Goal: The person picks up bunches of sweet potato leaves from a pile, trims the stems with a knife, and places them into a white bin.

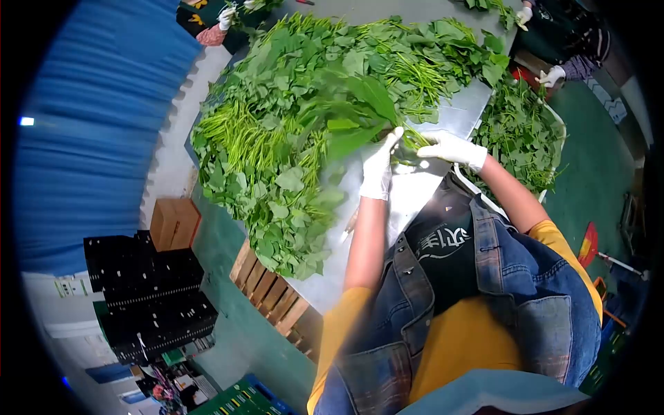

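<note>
Both my hands wear white gloves and are at a bunch of leafy greens (pixel 366 114) above the metal table (pixel 422 180). My left hand (pixel 378 166) is closed round the stems, its thumb pointing up, with the broad leaves fanning out to the left and slightly blurred. My right hand (pixel 453 150) closes on the stem ends from the right. Just beyond my hands lies a large heap of leafy greens (pixel 277 104), stems and leaves mixed, covering much of the table.
A white-rimmed container of greens (pixel 519 138) stands to the right. Gloved hands of other people show at the top left (pixel 227 17) and top right (pixel 551 76). Black crates (pixel 152 290), a cardboard box (pixel 174 223) and a wooden pallet (pixel 266 290) are at the left.
</note>
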`<state>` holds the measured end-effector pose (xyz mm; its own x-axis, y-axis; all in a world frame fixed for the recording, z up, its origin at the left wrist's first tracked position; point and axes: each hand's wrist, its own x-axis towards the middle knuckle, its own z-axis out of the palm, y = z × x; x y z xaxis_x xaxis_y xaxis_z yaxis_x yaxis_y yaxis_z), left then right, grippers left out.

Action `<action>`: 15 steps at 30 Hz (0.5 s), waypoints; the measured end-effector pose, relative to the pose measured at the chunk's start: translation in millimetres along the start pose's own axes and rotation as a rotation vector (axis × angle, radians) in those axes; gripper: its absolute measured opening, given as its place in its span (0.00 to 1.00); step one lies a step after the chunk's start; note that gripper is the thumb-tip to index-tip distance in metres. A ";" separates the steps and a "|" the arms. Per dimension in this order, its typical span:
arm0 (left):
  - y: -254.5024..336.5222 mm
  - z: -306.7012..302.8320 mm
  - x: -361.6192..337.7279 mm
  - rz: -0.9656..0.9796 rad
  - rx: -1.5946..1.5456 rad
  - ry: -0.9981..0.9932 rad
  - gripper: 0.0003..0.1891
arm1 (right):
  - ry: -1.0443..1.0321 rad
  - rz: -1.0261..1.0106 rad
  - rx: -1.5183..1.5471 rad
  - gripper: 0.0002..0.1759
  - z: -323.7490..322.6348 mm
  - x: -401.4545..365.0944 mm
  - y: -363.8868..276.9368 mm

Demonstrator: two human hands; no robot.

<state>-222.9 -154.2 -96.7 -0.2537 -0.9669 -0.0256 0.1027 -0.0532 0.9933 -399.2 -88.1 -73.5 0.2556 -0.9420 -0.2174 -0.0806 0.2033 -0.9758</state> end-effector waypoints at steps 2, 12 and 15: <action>35.5 21.2 -8.4 -0.079 -0.107 -0.049 0.10 | 0.019 -0.078 0.122 0.19 2.1 16.8 10.5; -5.4 55.2 1.1 -0.163 -0.361 -0.013 0.14 | 0.477 -0.047 0.572 0.09 5.6 -4.4 9.7; -14.6 58.4 1.5 -0.106 -0.276 0.086 0.13 | 0.683 -0.065 0.590 0.10 1.1 -16.6 2.5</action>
<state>-280.9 -140.2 -104.6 -0.1958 -0.9694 -0.1482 0.3408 -0.2089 0.9166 -402.6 -71.7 -72.3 -0.4001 -0.8716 -0.2833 0.4694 0.0705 -0.8801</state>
